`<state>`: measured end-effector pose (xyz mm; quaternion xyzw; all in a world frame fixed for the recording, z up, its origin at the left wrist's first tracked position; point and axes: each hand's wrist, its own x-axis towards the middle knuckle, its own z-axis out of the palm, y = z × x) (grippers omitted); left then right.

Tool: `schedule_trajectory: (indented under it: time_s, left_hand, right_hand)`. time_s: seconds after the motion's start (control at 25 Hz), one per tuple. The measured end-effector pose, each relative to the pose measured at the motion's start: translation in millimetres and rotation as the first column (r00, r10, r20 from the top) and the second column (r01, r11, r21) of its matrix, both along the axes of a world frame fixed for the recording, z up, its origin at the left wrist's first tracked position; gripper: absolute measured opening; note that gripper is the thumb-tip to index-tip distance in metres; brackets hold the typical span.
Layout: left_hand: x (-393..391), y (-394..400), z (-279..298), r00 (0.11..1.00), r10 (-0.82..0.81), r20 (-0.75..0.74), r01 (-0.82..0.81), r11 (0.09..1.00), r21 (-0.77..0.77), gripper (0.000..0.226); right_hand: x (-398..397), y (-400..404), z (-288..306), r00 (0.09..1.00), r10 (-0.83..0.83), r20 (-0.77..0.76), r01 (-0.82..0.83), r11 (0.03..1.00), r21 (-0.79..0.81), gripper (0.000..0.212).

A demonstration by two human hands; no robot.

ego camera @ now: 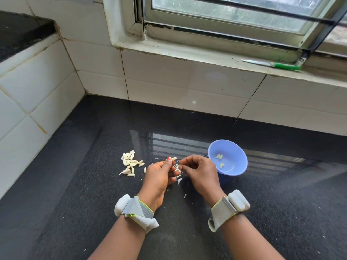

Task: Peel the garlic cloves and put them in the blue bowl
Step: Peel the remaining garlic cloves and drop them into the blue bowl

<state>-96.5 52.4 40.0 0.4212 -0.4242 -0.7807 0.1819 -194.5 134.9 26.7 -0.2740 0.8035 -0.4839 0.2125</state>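
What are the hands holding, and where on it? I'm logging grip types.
The left hand pinches a garlic clove at its lower end; the right hand pinches its loose skin.

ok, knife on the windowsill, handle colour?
Green handle, pale blade; shows in the head view.

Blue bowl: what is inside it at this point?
The blue bowl holds three peeled garlic cloves, two together and one apart. The right hand covers its near-left rim, so that part is hidden.
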Motion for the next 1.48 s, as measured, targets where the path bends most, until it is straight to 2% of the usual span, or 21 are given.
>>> schedule_trajectory:
  time_s: [0.12,0.28,0.4,0.52,0.64,0.72,0.8,0.88,1.12,1.2,1.32,1.36,1.48]
  left_hand:
    - [-1,1,2,1.0,-0.005,0.003,0.005,0.999,0.043,0.025]
    - [-1,3,2,0.999,-0.033,-0.012,0.034,0.998,0.047,0.024]
    - [0,3,-3,0.999,-0.04,0.036,0.045,0.989,-0.141,0.016]
    - [2,-1,-5,0.998,0.001,0.064,0.022,0.932,-0.361,0.011]
    - [4,-3,-4,0.992,0.007,0.125,0.07,0.796,-0.601,0.008]
    - [5,-3,-4,0.99,0.024,0.137,0.08,0.707,-0.703,0.012]
    - [4,-4,-4,0.992,0.048,0.117,0.06,0.638,-0.768,0.017]
    - [4,-5,-5,0.993,0.059,0.099,0.043,0.608,-0.792,0.021]
    - [4,-7,-10,0.985,0.017,0.174,0.13,0.59,-0.797,0.027]
    - [3,-8,-14,0.984,-0.01,0.18,0.146,0.63,-0.763,0.026]
    - [3,-7,-15,0.998,-0.022,0.052,0.045,0.869,-0.492,0.024]
    - [3,-6,-14,1.0,-0.009,0.012,0.013,0.917,-0.4,0.023]
    - [4,-6,-11,0.998,0.015,-0.058,-0.031,0.96,-0.279,0.02]
  right_hand:
    - [3,-1,2,0.99,0.049,0.13,-0.029,0.988,-0.151,0.031]
    - [4,0,8,0.968,0.102,0.23,-0.037,0.962,-0.271,0.019]
    - [3,-1,8,0.968,0.058,0.243,0.013,0.96,-0.28,0.016]
    - [2,-2,7,0.98,0.03,0.199,0.022,0.967,-0.253,0.013]
    - [1,-4,8,0.985,0.002,0.174,0.04,0.97,-0.241,0.015]
    - [1,-5,10,0.982,-0.004,0.191,0.05,0.97,-0.239,0.015]
    - [2,-5,12,0.973,0.003,0.231,0.057,0.966,-0.254,0.015]
    - [1,-5,12,0.97,0.004,0.243,0.059,0.965,-0.254,0.015]
    - [1,-4,8,0.997,-0.046,0.064,0.057,0.984,-0.167,0.018]
    - [2,-5,7,0.998,-0.041,0.047,0.048,0.986,-0.158,0.019]
    - [3,-5,7,0.996,-0.028,0.084,0.042,0.985,-0.167,0.019]
    - [2,-4,7,0.997,-0.038,0.072,0.049,0.988,-0.146,0.018]
    - [1,0,7,0.998,-0.008,-0.066,0.01,1.0,0.019,0.013]
